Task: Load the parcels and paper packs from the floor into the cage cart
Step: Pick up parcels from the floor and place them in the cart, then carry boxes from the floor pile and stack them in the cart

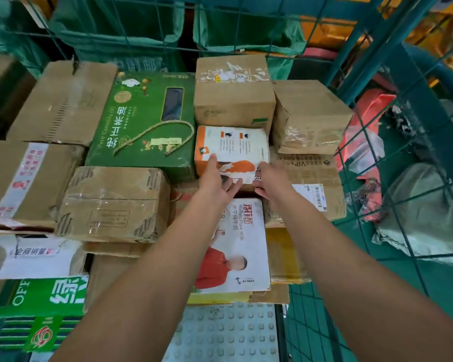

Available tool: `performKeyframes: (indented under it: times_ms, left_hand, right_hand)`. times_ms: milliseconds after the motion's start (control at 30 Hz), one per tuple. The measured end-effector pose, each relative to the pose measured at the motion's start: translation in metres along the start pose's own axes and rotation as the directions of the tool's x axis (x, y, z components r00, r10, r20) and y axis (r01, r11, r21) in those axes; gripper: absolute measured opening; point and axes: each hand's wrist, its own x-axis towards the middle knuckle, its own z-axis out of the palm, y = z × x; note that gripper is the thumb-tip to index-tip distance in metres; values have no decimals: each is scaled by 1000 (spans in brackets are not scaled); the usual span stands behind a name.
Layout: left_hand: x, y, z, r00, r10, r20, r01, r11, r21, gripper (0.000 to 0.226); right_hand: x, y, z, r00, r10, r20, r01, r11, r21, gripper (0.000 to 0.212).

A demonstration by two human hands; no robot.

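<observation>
**Desk:** Parcels already fill the green wire cage cart [361, 82], stacked in layers. Which one is in hand?

**Photographer:** The orange-and-white box [230, 150], lying flat near the middle, wedged between the green gift carton [141, 126] and a taped brown box [309, 118], with another brown box [233, 92] behind it. Both arms reach in together.

**Desk:** And the hands?

**Photographer:** The left hand [216, 182] lies spread at the box's near left corner, fingers straight, gripping nothing. The right hand [271, 180] rests at the near right edge, fingers relaxed rather than curled. Neither has hold of anything; it reads as seating or nudging the box.

**Desk:** How would it handle?

**Photographer:** Judging by its scuffed edges, it is thin printed card: stiff enough to slide, probably light, easily dented at the corners. Best taken by its two short sides, palms flat, rather than pinched at the worn corners. The glossy print may be a little slippery.
</observation>
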Motion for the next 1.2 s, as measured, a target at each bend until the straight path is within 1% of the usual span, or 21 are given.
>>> performKeyframes:
  times_ms: [67,167,300,367,500,567,667,733,800,900,1000,1067,1100,1200]
  left_hand:
    - [3,1,1,1000,11,2,-11,998,63,46]
    - [4,3,4,1000,28,0,-28,992,123,48]
    - [0,5,4,999,37,-21,-32,981,193,52]
    - [-8,-1,-1,999,45,-11,-41,968,247,53]
    - [-37,-35,-21,998,32,49,-50,904,426,54]
    - [-54,-55,-33,998,17,65,-48,855,516,49]
    - [-84,-80,-54,998,0,61,-36,807,590,38]
    - [-107,-94,-68,995,-30,99,-39,774,632,40]
    - [-130,-113,-83,991,-29,132,-65,753,655,45]
    - [-169,-148,-110,977,-86,193,-75,712,698,33]
    - [-202,-193,-144,961,-186,205,-30,667,744,30]
    - [-224,-227,-171,940,-248,235,-39,605,795,25]
    - [-240,-245,-188,922,-289,258,-54,565,823,23]
    - [-283,-286,-233,883,-396,253,-68,425,903,22]
  right_hand:
    - [-1,6,1,999,-25,21,24,999,40,31]
    - [-6,14,3,996,37,87,-50,987,151,27]
    - [-16,28,1,991,54,119,-72,985,158,31]
    - [-28,39,-5,989,57,137,-78,985,155,31]
    - [-58,68,-20,987,82,135,-105,979,172,19]
    - [-74,83,-27,988,95,120,-119,971,209,24]
    - [-107,109,-39,986,119,114,-144,959,245,31]
    - [-136,125,-48,987,112,113,-138,957,255,34]
    - [-169,146,-61,991,103,86,-123,954,272,35]
    - [-223,188,-82,994,100,45,-109,939,326,36]
    - [-278,253,-101,987,160,-32,-129,886,445,27]
    - [-313,301,-111,969,226,-105,-131,821,555,24]
    - [-339,326,-116,957,252,-145,-112,780,616,21]
    - [-406,385,-120,918,323,-229,-45,660,750,17]
